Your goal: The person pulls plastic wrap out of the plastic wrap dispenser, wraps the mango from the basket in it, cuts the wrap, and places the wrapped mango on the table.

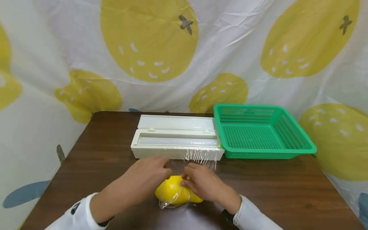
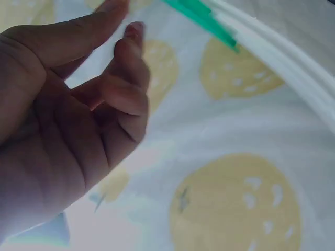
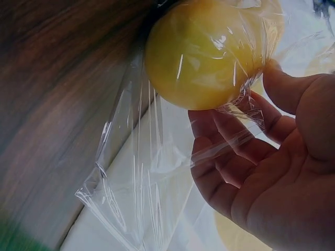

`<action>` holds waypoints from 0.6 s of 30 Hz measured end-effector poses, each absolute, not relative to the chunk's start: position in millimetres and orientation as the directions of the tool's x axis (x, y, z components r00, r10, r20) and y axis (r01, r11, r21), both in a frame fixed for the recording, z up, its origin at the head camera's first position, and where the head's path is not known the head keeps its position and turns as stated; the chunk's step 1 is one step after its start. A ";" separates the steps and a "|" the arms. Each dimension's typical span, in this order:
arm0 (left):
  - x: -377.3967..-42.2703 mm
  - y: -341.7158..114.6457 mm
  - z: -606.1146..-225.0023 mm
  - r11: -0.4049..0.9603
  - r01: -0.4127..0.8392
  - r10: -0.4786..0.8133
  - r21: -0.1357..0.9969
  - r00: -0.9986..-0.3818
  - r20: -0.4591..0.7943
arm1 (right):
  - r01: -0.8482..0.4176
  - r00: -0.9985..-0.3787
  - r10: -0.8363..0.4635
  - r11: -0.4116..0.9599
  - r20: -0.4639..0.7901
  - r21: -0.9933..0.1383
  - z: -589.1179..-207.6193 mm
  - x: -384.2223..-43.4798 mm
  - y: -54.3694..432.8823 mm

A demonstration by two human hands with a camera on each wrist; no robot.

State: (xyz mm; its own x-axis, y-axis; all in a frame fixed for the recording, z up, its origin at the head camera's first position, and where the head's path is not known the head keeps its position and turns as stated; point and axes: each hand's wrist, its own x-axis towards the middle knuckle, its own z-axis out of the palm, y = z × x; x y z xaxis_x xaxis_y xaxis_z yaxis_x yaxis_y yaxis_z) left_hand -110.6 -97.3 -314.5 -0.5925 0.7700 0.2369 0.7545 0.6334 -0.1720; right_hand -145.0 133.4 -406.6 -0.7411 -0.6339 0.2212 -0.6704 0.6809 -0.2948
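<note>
One yellow object (image 1: 172, 191), round and smooth, lies on the dark brown table (image 1: 95, 166), near its front edge and between the two hands, and it is partly covered by clear plastic film (image 3: 131, 193). The right hand (image 1: 202, 182) is at the right side of this object; its thumb and forefinger are close together and pinch the gathered film, while the other fingers are bent loosely below. The left hand (image 1: 149, 175) is above the left side of the object, with its fingers bent and narrow; whether they hold some film, I cannot tell. The film extends, with many shiny wrinkles, from the object to a long white box (image 1: 161, 154) just behind the hands. Its lid (image 1: 176, 122) is open toward the back, and a pale roll (image 1: 178, 141) shows inside. Just beside the box, on the right, stands a green basket (image 1: 250, 137). Behind the table hangs a white cloth (image 1: 155, 95) with yellow fruit prints.
</note>
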 end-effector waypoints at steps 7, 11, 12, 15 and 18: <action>-153.8 -67.1 -327.5 0.616 0.788 0.787 -0.013 -0.615 0.047 | -0.719 -0.695 -0.666 0.634 0.271 -0.285 -411.8 -145.8 133.0; -172.9 -61.5 -342.6 0.617 0.784 0.785 0.066 -0.619 0.010 | -0.728 -0.685 -0.666 0.628 0.295 -0.273 -413.1 -146.6 133.7; -177.0 -61.1 -346.4 0.611 0.785 0.789 0.098 -0.615 0.007 | -0.730 -0.683 -0.667 0.628 0.299 -0.270 -413.2 -146.8 133.9; -186.2 -62.0 -357.4 0.577 0.799 0.809 0.168 -0.587 0.013 | -0.735 -0.678 -0.669 0.626 0.306 -0.259 -412.8 -147.2 134.6; -191.5 -63.2 -366.9 0.550 0.809 0.822 0.208 -0.568 0.038 | -0.737 -0.675 -0.666 0.629 0.317 -0.248 -411.3 -148.6 134.9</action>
